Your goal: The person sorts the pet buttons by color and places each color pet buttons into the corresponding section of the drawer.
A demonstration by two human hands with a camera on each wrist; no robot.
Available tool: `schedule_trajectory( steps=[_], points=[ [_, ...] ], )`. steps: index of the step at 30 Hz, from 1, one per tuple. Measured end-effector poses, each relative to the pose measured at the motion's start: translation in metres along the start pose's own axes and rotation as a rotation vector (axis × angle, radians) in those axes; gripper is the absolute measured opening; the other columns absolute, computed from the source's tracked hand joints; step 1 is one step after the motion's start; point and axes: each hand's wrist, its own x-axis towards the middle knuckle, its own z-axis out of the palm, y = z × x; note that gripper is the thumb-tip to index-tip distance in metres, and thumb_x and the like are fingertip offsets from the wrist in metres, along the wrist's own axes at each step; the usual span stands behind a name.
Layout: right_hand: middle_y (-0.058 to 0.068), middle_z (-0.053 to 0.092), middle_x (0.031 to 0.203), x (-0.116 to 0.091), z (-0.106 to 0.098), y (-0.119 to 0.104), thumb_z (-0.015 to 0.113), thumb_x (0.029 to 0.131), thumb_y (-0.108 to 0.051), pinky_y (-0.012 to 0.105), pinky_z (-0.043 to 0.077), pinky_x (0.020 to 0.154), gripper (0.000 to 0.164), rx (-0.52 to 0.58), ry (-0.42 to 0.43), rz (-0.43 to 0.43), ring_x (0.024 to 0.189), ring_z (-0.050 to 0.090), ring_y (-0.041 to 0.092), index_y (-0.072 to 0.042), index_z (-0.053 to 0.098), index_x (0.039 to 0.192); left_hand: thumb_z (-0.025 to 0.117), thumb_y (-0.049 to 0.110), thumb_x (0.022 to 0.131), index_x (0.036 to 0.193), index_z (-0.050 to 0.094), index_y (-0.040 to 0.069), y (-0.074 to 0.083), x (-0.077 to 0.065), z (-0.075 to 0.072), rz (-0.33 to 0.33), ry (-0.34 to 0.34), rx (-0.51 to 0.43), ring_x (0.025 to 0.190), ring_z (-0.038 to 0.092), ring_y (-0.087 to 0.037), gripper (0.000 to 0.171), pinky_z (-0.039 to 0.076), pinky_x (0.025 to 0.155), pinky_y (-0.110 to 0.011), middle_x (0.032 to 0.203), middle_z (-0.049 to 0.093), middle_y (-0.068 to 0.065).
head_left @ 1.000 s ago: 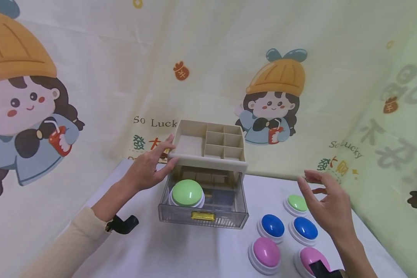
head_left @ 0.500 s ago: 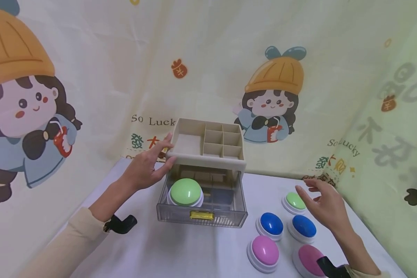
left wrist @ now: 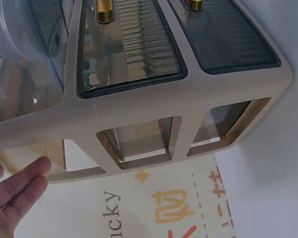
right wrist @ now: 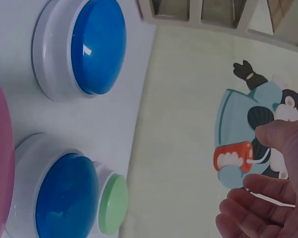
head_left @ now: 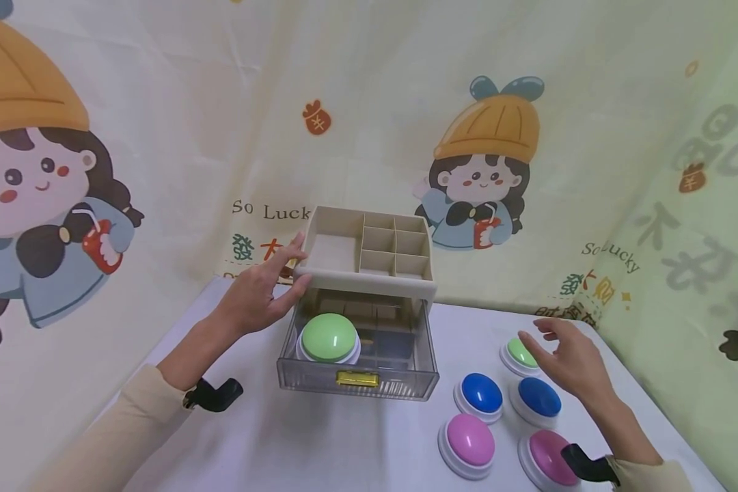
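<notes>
A beige desktop organizer (head_left: 369, 281) stands on the table, its clear grey top drawer (head_left: 400, 386) pulled out. At the drawer's left sits a green button with a white base (head_left: 329, 338). My left hand (head_left: 255, 294) rests its fingers and thumb against the organizer's upper left side; in the left wrist view its fingertips (left wrist: 32, 181) lie by the uppermost side opening. My right hand (head_left: 572, 362) hovers over the right of the table, holding nothing, fingers relaxed. Nearest to it is another green button (head_left: 521, 352), partly covered by the thumb in the head view.
Two blue buttons (head_left: 482, 393) and two pink buttons (head_left: 470, 441) stand right of the drawer. Small compartments (head_left: 396, 242) divide the organizer's top. Two lower drawers (left wrist: 131, 49) are closed. A printed cloth (head_left: 369, 137) hangs behind the table (head_left: 320, 444).
My right hand has moved slightly lower and left, toward the green button on the table. The left hand stays at the organizer, and the drawer has not moved.
</notes>
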Motion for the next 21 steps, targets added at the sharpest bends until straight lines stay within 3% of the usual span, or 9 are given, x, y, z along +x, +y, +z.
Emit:
schedule_trajectory(
  steps=[3,7,14,21],
  points=[
    [0.023,0.062,0.113,0.004,0.002,0.006,0.059,0.090,-0.050,0.052,0.053,0.073,0.058,0.042,-0.034,0.023,0.097,0.060,0.039,-0.001,0.058,0.121,0.061,0.027,0.092,0.139,0.044,0.013,0.000,0.000,0.000,-0.002,0.000,0.000,0.090,0.070,-0.020,0.052,0.056,0.061,-0.028,0.143,0.049,-0.009],
    [0.024,0.061,0.116,0.007,0.006,0.016,0.052,0.092,-0.054,0.051,0.052,0.080,0.062,0.115,-0.116,0.118,0.106,0.056,0.039,-0.001,0.057,0.123,0.061,0.026,0.092,0.134,0.048,0.012,0.000,-0.001,0.001,-0.006,-0.012,-0.010,0.090,0.070,-0.019,0.046,0.055,0.058,-0.025,0.150,0.040,-0.006],
    [0.025,0.060,0.120,0.009,0.012,0.029,0.047,0.092,-0.059,0.037,0.052,0.075,0.070,0.171,-0.190,0.222,0.107,0.055,0.038,0.001,0.053,0.128,0.061,0.027,0.092,0.132,0.049,0.011,0.001,-0.001,0.002,-0.006,-0.011,-0.011,0.090,0.070,-0.021,0.044,0.055,0.058,-0.024,0.152,0.036,-0.005],
    [0.026,0.058,0.120,0.013,0.019,0.042,0.047,0.090,-0.063,0.044,0.053,0.077,0.075,0.161,-0.215,0.265,0.104,0.056,0.037,0.002,0.053,0.127,0.059,0.027,0.093,0.135,0.048,0.014,0.001,-0.001,0.002,-0.013,-0.004,-0.005,0.090,0.070,-0.022,0.046,0.056,0.061,-0.027,0.152,0.036,-0.005]
  ],
)
